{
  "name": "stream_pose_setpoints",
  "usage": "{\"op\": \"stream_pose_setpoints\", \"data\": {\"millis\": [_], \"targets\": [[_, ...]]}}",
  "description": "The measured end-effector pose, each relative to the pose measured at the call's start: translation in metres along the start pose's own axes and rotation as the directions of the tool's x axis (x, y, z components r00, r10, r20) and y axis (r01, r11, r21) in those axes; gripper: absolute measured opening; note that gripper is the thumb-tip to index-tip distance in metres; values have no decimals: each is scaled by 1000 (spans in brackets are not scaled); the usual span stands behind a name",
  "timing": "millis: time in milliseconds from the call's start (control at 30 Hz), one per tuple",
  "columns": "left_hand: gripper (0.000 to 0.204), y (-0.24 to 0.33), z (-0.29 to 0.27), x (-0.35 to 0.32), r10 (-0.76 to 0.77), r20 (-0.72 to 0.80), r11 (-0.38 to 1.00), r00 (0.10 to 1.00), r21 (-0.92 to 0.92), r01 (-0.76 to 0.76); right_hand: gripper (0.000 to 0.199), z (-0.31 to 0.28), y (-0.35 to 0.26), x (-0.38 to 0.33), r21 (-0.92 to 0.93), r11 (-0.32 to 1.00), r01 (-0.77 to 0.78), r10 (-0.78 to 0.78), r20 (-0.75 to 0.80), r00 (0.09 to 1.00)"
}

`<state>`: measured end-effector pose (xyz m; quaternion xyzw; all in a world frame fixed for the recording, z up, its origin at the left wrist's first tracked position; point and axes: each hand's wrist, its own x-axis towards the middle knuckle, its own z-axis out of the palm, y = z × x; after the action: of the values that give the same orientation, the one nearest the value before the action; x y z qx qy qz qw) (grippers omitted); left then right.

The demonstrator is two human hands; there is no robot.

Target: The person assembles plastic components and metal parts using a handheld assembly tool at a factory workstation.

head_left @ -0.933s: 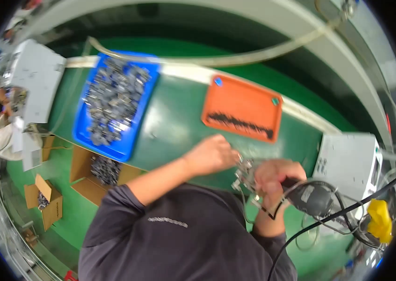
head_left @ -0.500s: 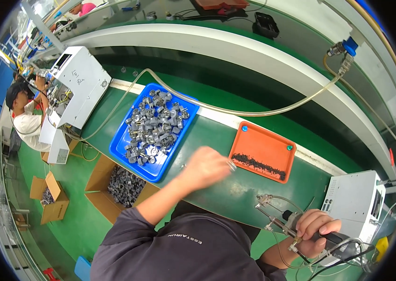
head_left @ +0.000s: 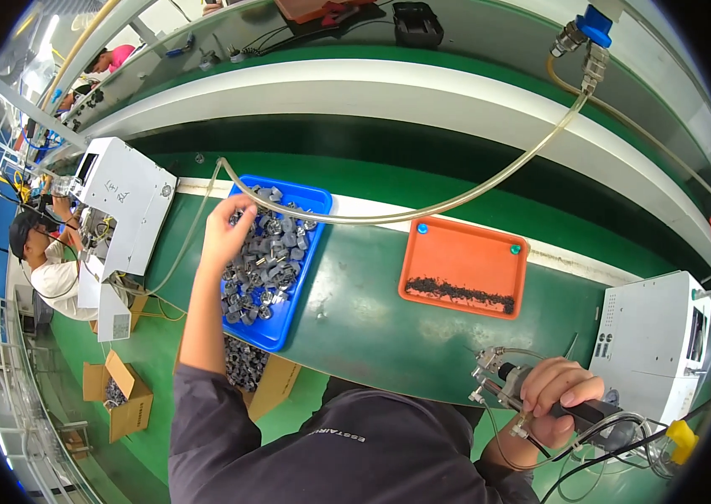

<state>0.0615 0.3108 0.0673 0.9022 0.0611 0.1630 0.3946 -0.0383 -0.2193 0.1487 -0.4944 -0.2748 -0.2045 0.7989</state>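
My left hand (head_left: 225, 231) reaches over the blue tray (head_left: 312, 202), which is full of small grey parts (head_left: 267, 256); its fingers are curled down among the parts at the tray's far left, and what they pinch is hidden. My right hand (head_left: 558, 395) is closed around a black powered hand tool (head_left: 532, 403) with a metal tip, wires and a hose, held at the near edge of the green bench, right of the body. An orange tray (head_left: 464, 256) with a row of small dark pieces lies between the two hands.
A grey-white machine box (head_left: 653, 336) stands at the right, another white machine (head_left: 124, 202) at the left. A clear hose (head_left: 422, 210) arcs above the bench. Cardboard boxes (head_left: 120, 395) with parts sit on the floor at left, where another person (head_left: 44, 260) works.
My left hand has moved from beside the tool, across the bench, to the blue tray at the left. The right hand keeps the tool and has drawn back toward the right.
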Motion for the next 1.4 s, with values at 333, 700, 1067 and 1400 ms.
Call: {"op": "stream_pose_setpoints", "data": {"millis": [333, 700, 1067, 1400], "targets": [[44, -282, -68, 215, -20, -33, 350, 999, 936, 38, 31, -1, -1, 1, -87, 993, 78, -85, -82, 993], [51, -351, -56, 206, -58, -17, 912, 998, 405, 60, 36, -13, 7, -3, -96, 982, 160, -161, -4, 987], [31, -119, 2, 147, -3, -155, 962, 988, 268, 45, 32, -34, -15, -9, -143, 981, 132, -139, -42, 989], [31, 148, 132, -73, 509, 370, 860, 777, -182, -477, 35, -8, -4, 5, -88, 995, 51, -54, -31, 998]]}}
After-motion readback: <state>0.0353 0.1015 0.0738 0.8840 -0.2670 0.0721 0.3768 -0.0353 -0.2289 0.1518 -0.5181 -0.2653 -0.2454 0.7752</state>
